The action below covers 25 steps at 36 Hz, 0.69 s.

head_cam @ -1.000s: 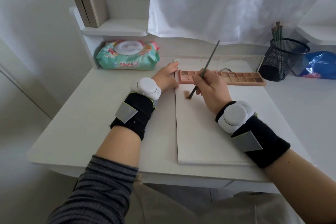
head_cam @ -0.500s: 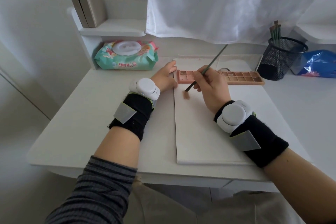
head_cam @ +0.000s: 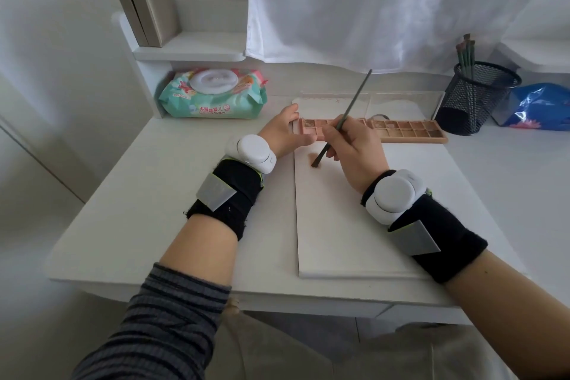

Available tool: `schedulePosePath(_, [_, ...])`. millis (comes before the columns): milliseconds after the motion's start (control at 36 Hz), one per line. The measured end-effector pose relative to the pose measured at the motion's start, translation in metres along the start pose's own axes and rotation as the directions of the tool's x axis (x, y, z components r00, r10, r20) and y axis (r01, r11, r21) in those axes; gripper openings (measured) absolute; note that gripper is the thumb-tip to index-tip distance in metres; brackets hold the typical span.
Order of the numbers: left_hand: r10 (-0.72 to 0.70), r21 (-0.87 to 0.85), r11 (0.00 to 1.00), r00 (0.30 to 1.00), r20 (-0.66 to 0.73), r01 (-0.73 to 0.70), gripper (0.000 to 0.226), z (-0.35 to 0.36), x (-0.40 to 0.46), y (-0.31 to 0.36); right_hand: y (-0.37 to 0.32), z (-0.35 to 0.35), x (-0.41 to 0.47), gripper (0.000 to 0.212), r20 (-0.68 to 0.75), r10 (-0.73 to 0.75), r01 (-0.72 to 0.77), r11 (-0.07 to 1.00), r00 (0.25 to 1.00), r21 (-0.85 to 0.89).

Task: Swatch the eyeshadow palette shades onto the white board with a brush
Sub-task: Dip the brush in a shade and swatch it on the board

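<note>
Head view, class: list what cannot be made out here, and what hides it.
- Palette: its middle pans are hidden behind the right hand.
- Brush: where the fingers pinch it is covered by that hand.
- Left hand: fingertips at the palette's end, contact unclear.
- Wipes pack: print too small to read.
- Blue bag: cut off by the right edge.

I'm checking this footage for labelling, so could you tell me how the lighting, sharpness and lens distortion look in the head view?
Head view: soft, even daylight through the white curtain, with only faint shadows under the right hand and brush; no glare on the white board; wide-angle bending curves the desk edges; palette pans are sharp enough to separate.
</note>
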State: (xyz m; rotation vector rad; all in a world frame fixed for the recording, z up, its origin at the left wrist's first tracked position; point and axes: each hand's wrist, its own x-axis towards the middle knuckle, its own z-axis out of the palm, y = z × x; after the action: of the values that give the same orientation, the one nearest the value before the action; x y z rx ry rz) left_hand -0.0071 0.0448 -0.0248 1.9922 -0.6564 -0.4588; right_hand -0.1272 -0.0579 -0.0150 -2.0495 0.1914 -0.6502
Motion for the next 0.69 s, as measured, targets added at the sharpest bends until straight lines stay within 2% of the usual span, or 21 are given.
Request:
schedulePosePath(167, [0.019,0.044,0.999,1.0,-0.021,-0.018,0.076,0.001,0.0,-0.001,0.0,-0.001,0.0,0.023,-0.028,-0.035,0.036,0.999,0.999,0.036])
schedulePosePath(333, [0.034,0.058,0.998,0.999,-0.029,-0.032,0.075,0.0,0.001,-0.003,0.001,0.0,0.0,0.023,0.016,-0.035,0.035,0.999,0.999,0.025])
schedulePosePath(417, [0.042,0.069,0.997,0.998,-0.046,-0.039,0.079,0.002,0.001,-0.002,0.001,0.0,0.001,0.023,-0.046,-0.051,0.051,0.999,0.998,0.004])
schedulePosePath(500, [0.047,0.064,0.997,0.997,-0.065,-0.043,0.091,0.005,-0.001,-0.002,-0.003,-0.003,0.002,0.017,-0.176,-0.054,0.071,0.993,0.983,0.092])
schedulePosePath(583, [0.053,0.078,0.996,0.995,-0.084,-0.046,0.085,0.006,0.002,-0.005,-0.007,-0.013,0.008,0.018,-0.272,-0.028,0.076,0.983,0.962,0.167])
schedulePosePath(694, [0.061,0.094,0.994,0.993,-0.104,-0.051,0.08,0.006,0.004,-0.008,-0.003,-0.031,0.019,0.014,-0.288,0.048,0.012,0.979,0.957,0.204])
